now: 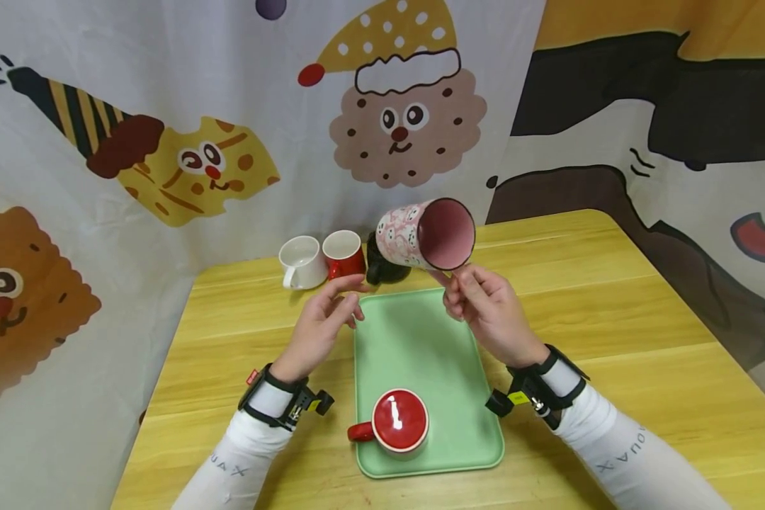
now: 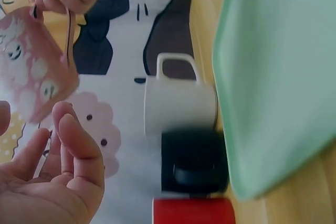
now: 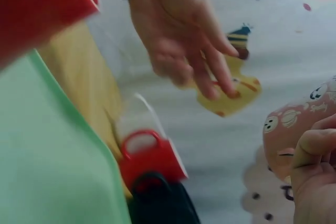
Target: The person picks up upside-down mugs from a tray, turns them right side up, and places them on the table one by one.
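In the head view, the right hand (image 1: 487,304) pinches the handle of a pink mug (image 1: 398,237), holding it tipped on its side near the far right corner of a green tray (image 1: 414,340). The left hand (image 1: 321,319), fingers loosely bent and holding nothing, is near the tray's far left corner. On the tray, by its near edge, sits a red mug (image 1: 400,421), its handle jutting past the left edge. Along the desk's (image 1: 580,283) far edge stand a white mug (image 1: 306,265), another red mug (image 1: 350,265) and a black mug (image 1: 389,271).

The left wrist view shows a white cup (image 2: 181,106) right beside the black mug.

In the right wrist view, the pink mug is partly cut off at the picture's edge.
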Available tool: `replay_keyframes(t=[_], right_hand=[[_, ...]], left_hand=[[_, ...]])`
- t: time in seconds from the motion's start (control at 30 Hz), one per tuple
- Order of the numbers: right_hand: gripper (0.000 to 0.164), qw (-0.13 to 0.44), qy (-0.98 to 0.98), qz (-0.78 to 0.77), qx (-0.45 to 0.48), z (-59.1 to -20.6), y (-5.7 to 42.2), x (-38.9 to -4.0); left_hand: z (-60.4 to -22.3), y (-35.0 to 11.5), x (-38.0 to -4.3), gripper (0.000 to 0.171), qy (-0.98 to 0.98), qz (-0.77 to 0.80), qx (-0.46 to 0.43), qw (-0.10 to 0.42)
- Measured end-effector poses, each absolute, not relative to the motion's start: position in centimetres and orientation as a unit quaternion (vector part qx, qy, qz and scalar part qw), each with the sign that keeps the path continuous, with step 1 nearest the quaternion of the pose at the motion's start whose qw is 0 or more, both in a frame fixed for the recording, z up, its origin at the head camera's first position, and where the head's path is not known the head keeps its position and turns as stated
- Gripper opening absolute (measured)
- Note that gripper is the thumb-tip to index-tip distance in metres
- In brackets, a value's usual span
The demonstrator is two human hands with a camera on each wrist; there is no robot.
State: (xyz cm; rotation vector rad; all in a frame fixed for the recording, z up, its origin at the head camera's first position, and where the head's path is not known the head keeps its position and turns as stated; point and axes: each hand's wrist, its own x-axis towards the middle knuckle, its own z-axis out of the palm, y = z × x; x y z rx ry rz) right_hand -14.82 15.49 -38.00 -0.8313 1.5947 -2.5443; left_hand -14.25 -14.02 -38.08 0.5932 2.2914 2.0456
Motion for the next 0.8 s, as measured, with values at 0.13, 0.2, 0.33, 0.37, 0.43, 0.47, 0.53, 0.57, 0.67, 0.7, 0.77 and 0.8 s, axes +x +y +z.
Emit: replay_keyframes(t=[0.13,0.2,0.33,0.37,0.43,0.47,0.53,0.57,0.67,0.7,0.77,0.8], right_hand=[[0.026,-0.015,0.515,-0.819,-0.254,-37.2,17.4,-15.5],[0.026,-0.034,0.519,-0.817,-0.248,-36.8,18.5,-16.0],[0.027,-0.083,0.541,-0.811,-0.209,-36.1,20.6,-17.1],[0.028,-0.093,0.546,-0.809,-0.197,-36.0,21.0,-17.4],[0.032,-0.110,0.557,-0.805,-0.171,-35.8,21.9,-18.1],[0.033,-0.116,0.561,-0.804,-0.160,-35.8,22.3,-18.4],[0.038,-0.124,0.571,-0.799,-0.139,-36.0,23.0,-19.1],[0.041,-0.127,0.576,-0.797,-0.130,-36.1,23.3,-19.4],[0.049,-0.131,0.590,-0.790,-0.102,-37.0,24.1,-20.4],[0.052,-0.130,0.594,-0.788,-0.093,-37.4,24.3,-20.7],[0.056,-0.126,0.606,-0.782,-0.074,-38.2,24.7,-21.4],[0.057,-0.122,0.612,-0.779,-0.064,-38.7,24.9,-21.7]], left_hand=[[-38.2,-15.1,-14.1,0.035,0.753,0.633,0.178,-0.020],[-38.3,-15.6,-14.1,0.035,0.764,0.621,0.173,-0.028],[-38.6,-16.7,-13.8,0.034,0.787,0.595,0.162,-0.040],[-38.6,-17.0,-13.8,0.034,0.792,0.588,0.159,-0.043],[-38.8,-17.5,-13.7,0.034,0.802,0.576,0.150,-0.051],[-38.9,-17.8,-13.7,0.034,0.807,0.570,0.146,-0.054],[-39.0,-18.2,-13.6,0.034,0.817,0.557,0.138,-0.060],[-39.1,-18.4,-13.6,0.035,0.822,0.549,0.134,-0.063],[-39.3,-19.0,-13.5,0.037,0.846,0.513,0.126,-0.070],[-39.3,-19.1,-13.5,0.038,0.854,0.500,0.125,-0.072],[-39.4,-19.4,-13.4,0.039,0.868,0.475,0.125,-0.077],[-39.5,-19.6,-13.3,0.040,0.874,0.463,0.125,-0.078]])
